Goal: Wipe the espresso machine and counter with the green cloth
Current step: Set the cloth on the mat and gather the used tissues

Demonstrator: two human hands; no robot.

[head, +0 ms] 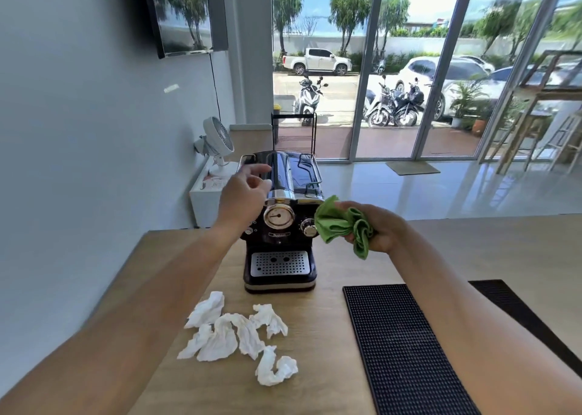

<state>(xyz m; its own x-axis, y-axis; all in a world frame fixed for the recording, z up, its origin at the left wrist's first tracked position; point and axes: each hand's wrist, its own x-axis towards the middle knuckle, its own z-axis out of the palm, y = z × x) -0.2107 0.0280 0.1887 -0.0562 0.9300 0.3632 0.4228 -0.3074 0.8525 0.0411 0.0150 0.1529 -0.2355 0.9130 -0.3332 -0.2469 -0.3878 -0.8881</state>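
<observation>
Both forearms fill the near field, reaching from 6 o'clock up toward the machine. Right fingers [352, 237] are curled tight around the green cloth [341, 225]; it is bunched, with folds sticking out toward 9 o'clock and a tail hanging at 5 o'clock below my right hand [379, 228]. Cloth is held in the air just beside the machine's right face, near the chrome knob [309, 228]; I cannot tell whether it touches. It is clear of the counter.

Left fingers [256, 172] are spread and loosely bent, gripping nothing. My left hand [244, 194] sits at the top left corner of the espresso machine [280, 225], fingertips over the shiny top housing; contact or a small gap, cannot tell.

Machine: dark body, round pressure gauge [279, 216] at front centre, perforated drip tray [279, 263] at its 6 o'clock. It stands upright on the wooden counter [327, 345].

Outward from there: crumpled white tissues [236, 332] lie scattered on the counter at 6 to 7 o'clock of the machine, apart from its base. Black rubber bar mat [406, 351] lies flat at 4 o'clock. White desk fan [217, 140] stands on a low white cabinet at 11 o'clock, beyond the counter edge.
</observation>
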